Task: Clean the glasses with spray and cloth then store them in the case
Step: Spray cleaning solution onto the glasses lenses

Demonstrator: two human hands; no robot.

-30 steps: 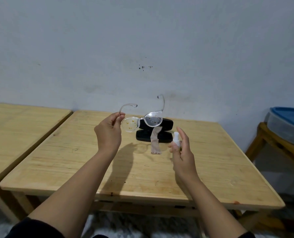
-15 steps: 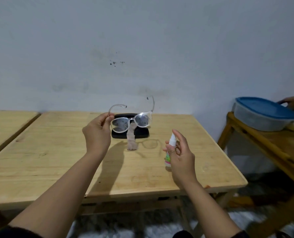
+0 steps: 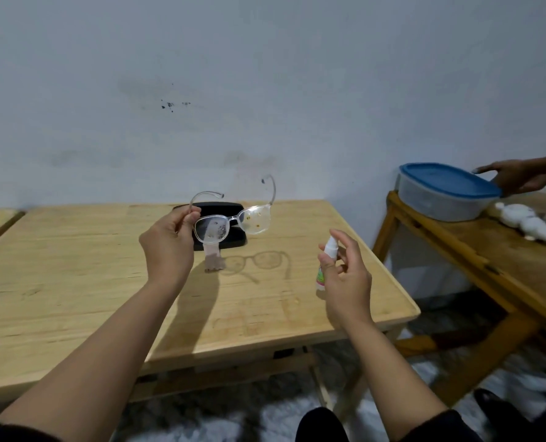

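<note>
Your left hand [image 3: 169, 247] is up over the wooden surface [image 3: 74, 275], fingers and thumb curled in a pinch on the left temple arm of the glasses [image 3: 231, 223]. You've got them lifted clear of the surface, lenses facing you, both temple arms open and pointing toward the wall. Both lenses are speckled with spots, darker flecks on the lens by your fingers and yellowish ones on the other. Their shadow falls on the wood just below and to the right.

Behind the glasses lies the black case [image 3: 230, 240], open and flat on the surface near the back edge. The cloth [image 3: 213, 260], a small pinkish strip, hangs out of the case's front and trails onto the wood.

Over to your right hand [image 3: 345, 279]: it's wrapped round the little white spray bottle [image 3: 326, 260], held upright above the surface's right side, index finger arched over the top of the nozzle. The bottle sits well apart from the glasses, lower and to their right.

Further right, on a second wooden bench [image 3: 456, 260], there's a blue-lidded container [image 3: 443, 193] with another person's hand [image 3: 514, 177] touching it, and a white soft toy [image 3: 526, 221] lying beside it.
</note>
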